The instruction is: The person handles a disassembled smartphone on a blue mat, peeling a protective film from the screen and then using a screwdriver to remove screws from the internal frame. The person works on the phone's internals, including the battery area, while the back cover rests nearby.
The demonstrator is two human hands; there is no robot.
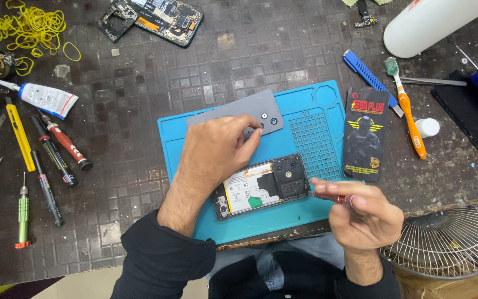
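Centrally in the frame, an opened black smartphone with its white battery and dark inner cover exposed [261,186] lies on a blue silicone repair mat [305,105], angled slightly so its camera end points toward the right. The left hand [217,152] comes in from the lower left and rests palm-down above the phone, its fingers bent onto the grey plastic back cover [233,113], which lies flat on the mat just above the phone, probably pinned there to keep it from sliding. The right hand [363,213], at the lower right, is pinched around a slim red-handled tool [333,197] whose tip points at the phone's right end; the thumb and fingers are closed on the handle, a grip that looks suited to fine work on small screws.

The mat sits on a dark, worn, tile-patterned workbench [139,83]. At the left of the frame lie a yellow blade, black pens, a green screwdriver [23,213] and a white glue tube [45,98], with loose yellow rubber bands [26,27] in the upper left. Another dismantled phone [164,17] sits at the top. To the right are a black printed packet [365,135], an orange toothbrush [408,111] and a blue brush. A wire fan guard [452,241] fills the lower right corner.
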